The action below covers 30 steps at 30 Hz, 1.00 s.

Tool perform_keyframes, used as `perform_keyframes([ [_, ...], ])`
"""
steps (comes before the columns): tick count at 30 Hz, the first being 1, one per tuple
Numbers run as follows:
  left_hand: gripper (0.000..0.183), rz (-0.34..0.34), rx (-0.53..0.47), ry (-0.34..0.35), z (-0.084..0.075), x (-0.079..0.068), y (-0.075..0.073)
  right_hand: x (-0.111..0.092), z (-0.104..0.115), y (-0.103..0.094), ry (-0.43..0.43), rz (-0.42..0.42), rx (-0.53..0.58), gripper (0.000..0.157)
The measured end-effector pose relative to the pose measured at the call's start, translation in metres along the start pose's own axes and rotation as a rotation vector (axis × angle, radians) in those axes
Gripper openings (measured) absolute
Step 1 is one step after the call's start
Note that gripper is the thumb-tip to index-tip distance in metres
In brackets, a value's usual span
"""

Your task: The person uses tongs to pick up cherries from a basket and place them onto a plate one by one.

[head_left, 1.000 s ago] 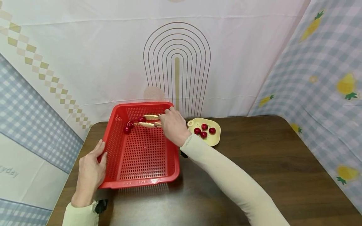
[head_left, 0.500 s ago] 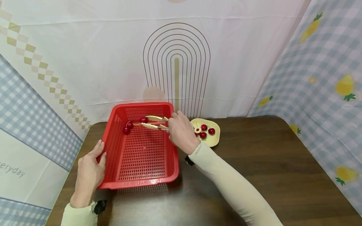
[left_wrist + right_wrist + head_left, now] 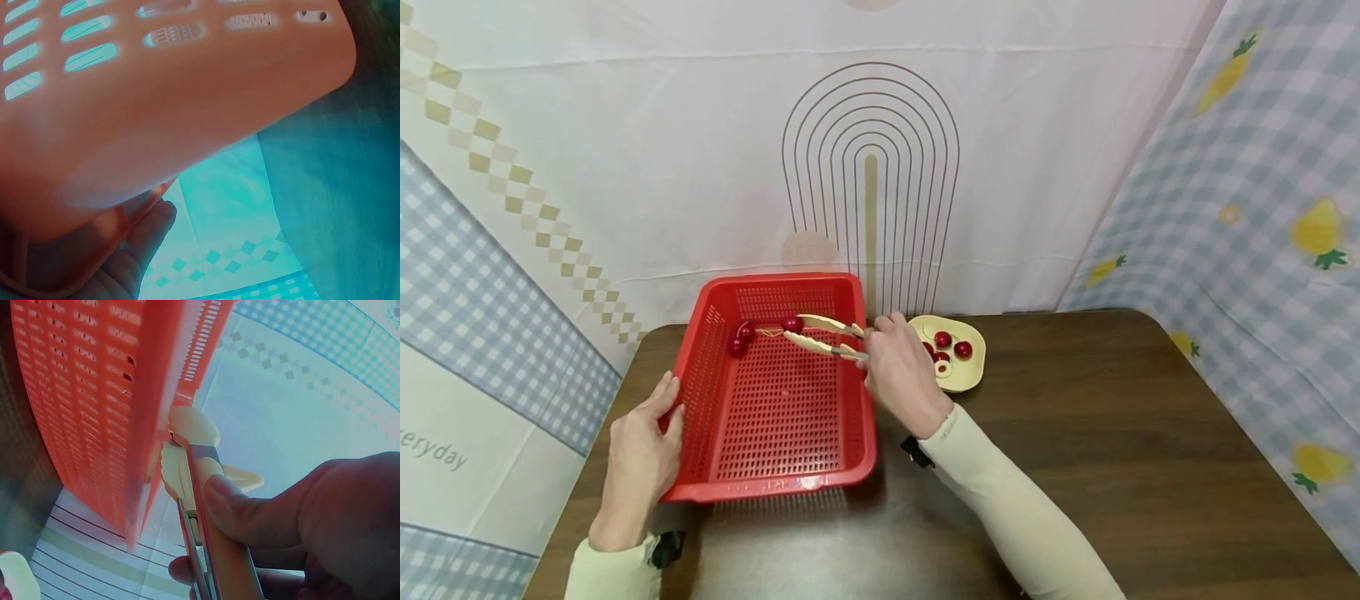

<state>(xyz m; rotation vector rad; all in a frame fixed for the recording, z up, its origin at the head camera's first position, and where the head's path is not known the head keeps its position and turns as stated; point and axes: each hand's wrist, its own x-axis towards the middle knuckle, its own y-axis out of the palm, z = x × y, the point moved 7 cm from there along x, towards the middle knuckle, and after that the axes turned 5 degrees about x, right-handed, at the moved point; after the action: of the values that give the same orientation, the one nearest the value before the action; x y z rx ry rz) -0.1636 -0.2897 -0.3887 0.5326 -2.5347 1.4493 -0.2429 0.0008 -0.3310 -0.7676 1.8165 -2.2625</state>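
Note:
My left hand (image 3: 643, 442) grips the left rim of a red perforated plastic basket (image 3: 775, 486). In the left wrist view, fingers of that hand (image 3: 134, 253) show at the rim, below the basket wall (image 3: 175, 119). My right hand (image 3: 902, 367) holds cream-tipped tongs (image 3: 827, 327) over the basket's right side; the right wrist view shows its thumb (image 3: 228, 506) along their arm. The tongs' arms stand apart. A cherry (image 3: 792, 323) is at the far arm's tip; whether it is pinched I cannot tell. Two cherries (image 3: 741, 338) with stems lie in the basket's back left.
A pale yellow plate (image 3: 973, 367) with several cherries (image 3: 962, 350) stands right of the basket, partly behind my right hand. The tongs' end ring (image 3: 943, 368) hangs over it. The dark wooden table (image 3: 1112, 400) extends right. A patterned cloth (image 3: 1030, 167) hangs behind.
My right hand has drawn the tongs to the right and a little nearer. The cherry at their tip has shifted right with them, away from the other two. The left hand has stayed put.

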Motion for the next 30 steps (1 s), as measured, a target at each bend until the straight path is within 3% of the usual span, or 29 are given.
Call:
perform_keyframes([
  [9, 0.043, -0.01, 0.002, 0.006, -0.001, 0.0, -0.002, -0.015, -0.008, -0.001, 0.006, -0.09, 0.009, 0.018],
  [16, 0.044, -0.018, -0.007, 0.003, 0.0, 0.0, -0.001, -0.023, -0.014, 0.003, 0.046, -0.097, 0.039, 0.02],
  [30, 0.043, -0.008, -0.011, 0.002, 0.001, -0.001, -0.001, -0.032, -0.015, 0.005, 0.048, -0.126, 0.051, 0.022],
])
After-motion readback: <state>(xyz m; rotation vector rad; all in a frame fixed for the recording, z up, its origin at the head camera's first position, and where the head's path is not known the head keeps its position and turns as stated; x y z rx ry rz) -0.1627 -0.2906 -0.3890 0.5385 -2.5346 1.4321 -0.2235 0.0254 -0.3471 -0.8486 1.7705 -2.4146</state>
